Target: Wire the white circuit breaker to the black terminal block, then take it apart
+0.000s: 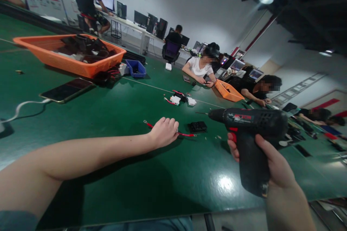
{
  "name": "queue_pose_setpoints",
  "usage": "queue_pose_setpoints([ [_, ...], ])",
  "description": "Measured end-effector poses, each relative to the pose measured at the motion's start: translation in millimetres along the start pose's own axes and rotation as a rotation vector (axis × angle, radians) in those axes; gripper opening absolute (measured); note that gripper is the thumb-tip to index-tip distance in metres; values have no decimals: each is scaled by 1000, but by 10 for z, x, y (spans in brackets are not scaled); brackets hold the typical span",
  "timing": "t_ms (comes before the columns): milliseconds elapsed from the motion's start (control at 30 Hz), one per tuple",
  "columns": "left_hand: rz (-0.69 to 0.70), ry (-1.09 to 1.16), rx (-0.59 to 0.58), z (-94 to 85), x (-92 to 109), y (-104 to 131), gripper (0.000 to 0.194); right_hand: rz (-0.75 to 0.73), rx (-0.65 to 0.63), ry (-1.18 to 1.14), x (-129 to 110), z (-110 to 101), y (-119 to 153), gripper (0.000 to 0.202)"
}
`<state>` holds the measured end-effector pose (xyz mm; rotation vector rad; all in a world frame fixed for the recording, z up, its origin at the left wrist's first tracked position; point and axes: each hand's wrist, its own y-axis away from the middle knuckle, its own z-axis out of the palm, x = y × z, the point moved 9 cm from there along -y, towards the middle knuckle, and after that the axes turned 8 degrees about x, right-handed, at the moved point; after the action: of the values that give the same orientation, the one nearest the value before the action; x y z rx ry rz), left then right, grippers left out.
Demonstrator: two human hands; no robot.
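Note:
My right hand [276,162] is wrapped round the grip of a black cordless drill [255,119], held above the table. Its thin bit points left, and a red trigger shows by my fingers. At the middle of the table my left hand [165,132] is closed over a part with red wires [186,135] that end in ring terminals; my fingers hide the part's body. Just right of this hand lies a small black plastic housing [197,127]. Farther back are white connector-like parts [175,100] with red leads, beside a black piece.
On the green table [114,115], an orange basket [100,68] of black parts stands at the left, beside a blue bin [136,69]. A phone [69,89] with a white cable lies nearer. People sit across the table near another orange basket [229,91].

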<state>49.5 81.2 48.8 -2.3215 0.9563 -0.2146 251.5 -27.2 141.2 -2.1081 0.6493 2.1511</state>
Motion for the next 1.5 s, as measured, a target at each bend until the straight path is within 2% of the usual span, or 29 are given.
queue_pose_setpoints([
  [133, -9, 6, 20, -23, 1, 3, 23, 226, 57, -99, 238, 139, 329, 42],
  [267, -5, -17, 29, -28, 9, 4, 25, 324, 53, -105, 352, 232, 426, 45],
  [533, 8, -12, 37, -30, 11, 11, 28, 250, -69, 8, 392, 400, 301, 46],
  [767, -3, -11, 35, -28, -2, 14, 30, 247, -81, 55, 429, 486, 252, 44],
  [1500, 15, -39, 49, -56, 19, 13, 26, 232, -105, 74, 443, 486, 220, 43],
])
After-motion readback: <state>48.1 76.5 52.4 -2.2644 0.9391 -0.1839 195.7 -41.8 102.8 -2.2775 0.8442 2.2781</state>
